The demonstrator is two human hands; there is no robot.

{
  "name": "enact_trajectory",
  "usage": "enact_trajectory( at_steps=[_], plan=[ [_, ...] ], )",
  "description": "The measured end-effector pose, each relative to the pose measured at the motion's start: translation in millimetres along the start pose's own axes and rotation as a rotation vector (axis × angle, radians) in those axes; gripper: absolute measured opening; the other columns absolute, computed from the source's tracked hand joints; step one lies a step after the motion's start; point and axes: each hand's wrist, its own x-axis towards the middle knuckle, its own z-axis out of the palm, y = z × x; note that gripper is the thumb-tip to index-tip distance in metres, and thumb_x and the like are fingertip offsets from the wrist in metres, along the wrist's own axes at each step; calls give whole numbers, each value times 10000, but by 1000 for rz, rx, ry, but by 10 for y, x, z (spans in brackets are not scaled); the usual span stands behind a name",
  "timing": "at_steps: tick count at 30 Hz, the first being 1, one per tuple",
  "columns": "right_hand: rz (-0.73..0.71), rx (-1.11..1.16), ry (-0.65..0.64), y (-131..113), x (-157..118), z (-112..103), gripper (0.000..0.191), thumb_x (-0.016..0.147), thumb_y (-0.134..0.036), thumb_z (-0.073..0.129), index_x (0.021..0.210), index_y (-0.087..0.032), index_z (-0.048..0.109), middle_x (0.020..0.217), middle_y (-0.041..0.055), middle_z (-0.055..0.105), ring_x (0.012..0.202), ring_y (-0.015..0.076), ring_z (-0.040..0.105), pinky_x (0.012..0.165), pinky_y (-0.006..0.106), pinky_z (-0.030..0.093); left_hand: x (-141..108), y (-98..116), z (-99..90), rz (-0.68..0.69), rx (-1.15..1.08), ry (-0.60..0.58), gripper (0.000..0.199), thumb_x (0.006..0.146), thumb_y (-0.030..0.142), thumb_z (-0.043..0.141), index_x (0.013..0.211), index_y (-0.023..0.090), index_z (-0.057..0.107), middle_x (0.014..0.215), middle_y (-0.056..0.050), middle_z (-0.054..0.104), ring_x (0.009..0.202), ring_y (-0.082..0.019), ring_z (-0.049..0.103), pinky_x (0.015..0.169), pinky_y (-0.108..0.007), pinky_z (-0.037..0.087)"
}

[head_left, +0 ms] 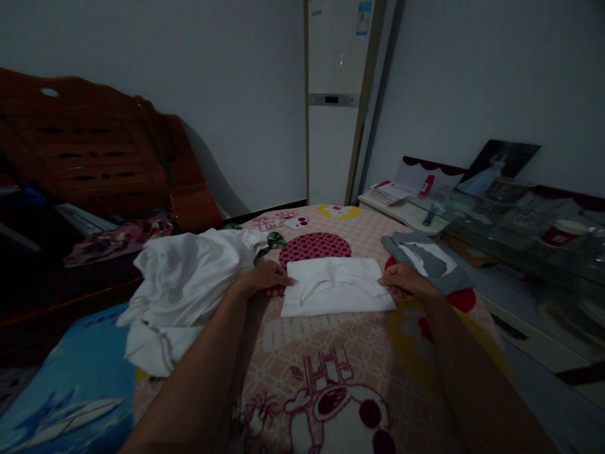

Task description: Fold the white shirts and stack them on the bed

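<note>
A white cloth (pixel 338 301), folded into a flat rectangle, lies on the patterned table cover (pixel 293 359). Pinching its left edge is my left hand (pixel 268 279), thumb on top and fingers curled beneath. My right hand (pixel 401 279) grips the opposite edge in the same way. Loose folds show across the upper face of the cloth. Beside my left forearm is a crumpled heap of white fabric (pixel 193 271). A folded grey garment with a white print (pixel 430 258) rests just beyond my right hand.
A wooden bench (pixel 94 145) stands at the left, with a blue printed item (pixel 89 384) in front of it. At the right are a glass shelf (pixel 501 233), a paper cup (pixel 562 233) and a stack of papers (pixel 390 192). A tall white cabinet-like unit (pixel 333 145) stands behind the table.
</note>
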Motion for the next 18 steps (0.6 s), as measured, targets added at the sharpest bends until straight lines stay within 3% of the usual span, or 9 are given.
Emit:
enact_trajectory(
  at_steps=[14, 16, 18],
  plan=[
    [17, -60, 52, 17, -10, -14, 275, 662, -368, 707, 570, -193, 516, 421, -37, 531, 316, 70, 428, 308, 175, 283, 22, -67, -92, 12, 83, -3, 330, 581, 451, 758, 563, 167, 591, 506, 11, 589, 449, -102, 479, 470, -226, 374],
    [1, -112, 101, -37, -17, -10, 277, 673, -376, 713, 577, -195, 527, 439, -29, 547, 336, 81, 449, 326, 185, 312, 56, -11, -92, 85, 180, 152, 268, 633, 408, 737, 611, 170, 617, 551, 1, 617, 503, -125, 538, 515, -234, 413],
    [-72, -187, 265, -126, -9, 18, 257, 708, -386, 689, 599, -190, 564, 482, -6, 584, 392, 105, 510, 381, 206, 384, 108, 89, -32, 223, 298, 421, 190, 712, 353, 689, 725, 166, 660, 680, -30, 678, 631, -162, 620, 616, -258, 474]
  ],
)
